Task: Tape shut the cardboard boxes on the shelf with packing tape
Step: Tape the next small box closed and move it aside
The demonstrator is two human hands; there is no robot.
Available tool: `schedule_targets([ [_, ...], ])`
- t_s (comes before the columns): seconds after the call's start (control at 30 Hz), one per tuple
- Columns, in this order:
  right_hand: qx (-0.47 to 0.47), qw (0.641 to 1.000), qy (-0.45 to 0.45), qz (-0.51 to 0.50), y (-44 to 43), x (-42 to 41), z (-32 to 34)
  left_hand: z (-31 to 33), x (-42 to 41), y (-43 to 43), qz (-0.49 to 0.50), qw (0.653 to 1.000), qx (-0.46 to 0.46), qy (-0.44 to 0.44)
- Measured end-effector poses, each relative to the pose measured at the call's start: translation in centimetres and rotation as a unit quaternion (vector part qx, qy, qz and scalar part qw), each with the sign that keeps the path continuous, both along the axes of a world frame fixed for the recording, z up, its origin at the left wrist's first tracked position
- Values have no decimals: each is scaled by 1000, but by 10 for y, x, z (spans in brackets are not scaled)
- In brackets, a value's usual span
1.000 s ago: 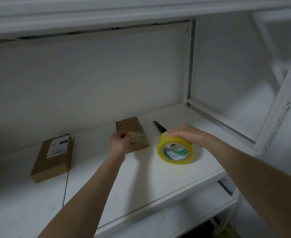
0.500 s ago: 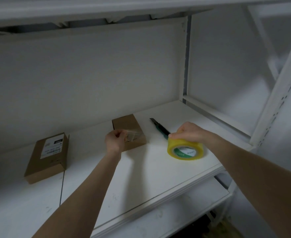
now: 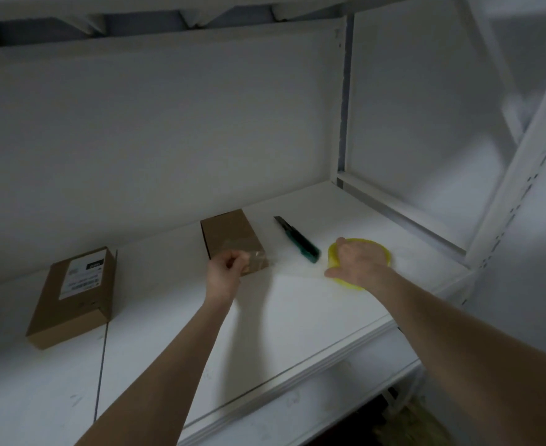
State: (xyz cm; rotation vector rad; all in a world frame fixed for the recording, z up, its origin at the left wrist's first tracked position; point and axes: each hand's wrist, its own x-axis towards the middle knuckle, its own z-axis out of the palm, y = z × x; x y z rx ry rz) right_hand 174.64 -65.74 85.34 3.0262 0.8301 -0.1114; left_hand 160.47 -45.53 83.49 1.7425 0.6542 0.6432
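Observation:
A small brown cardboard box (image 3: 229, 235) lies on the white shelf (image 3: 281, 317). My left hand (image 3: 225, 275) pinches the free end of a clear tape strip (image 3: 284, 268) at the box's near end. The strip stretches right to a yellow tape roll (image 3: 377, 251) lying flat on the shelf. My right hand (image 3: 356, 263) rests on top of the roll, fingers curled over its edge. A second, larger box (image 3: 72, 300) with a white label lies to the left.
A green utility knife (image 3: 297, 238) lies between the small box and the roll. White uprights (image 3: 522, 162) and a crossbar frame the shelf's right end. A lower shelf (image 3: 297, 413) shows below the front edge.
The roll went from upright on its edge to flat on the shelf, moved right under my right hand. The tape strip between roll and left hand grew longer.

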Motion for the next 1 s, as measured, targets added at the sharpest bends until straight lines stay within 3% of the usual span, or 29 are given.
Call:
schedule_targets([
  [0.13,-18,1000,23,5,-2,5,-3,-11,-2,0,-10,1000,-13,20],
  [0.3,60,998,-25,-7,16,18,14,-11,2,4,0,999,-19,26],
  [0.57,66,995,75,14,81,34,0,-19,5,12,1,999,-19,34],
  [0.87,87,984,151,-43,111,58,-27,-26,4,15,20,999,-17,47],
  [1.0,199,959,185,-79,115,59,-14,-26,5,17,18,999,-17,44],
])
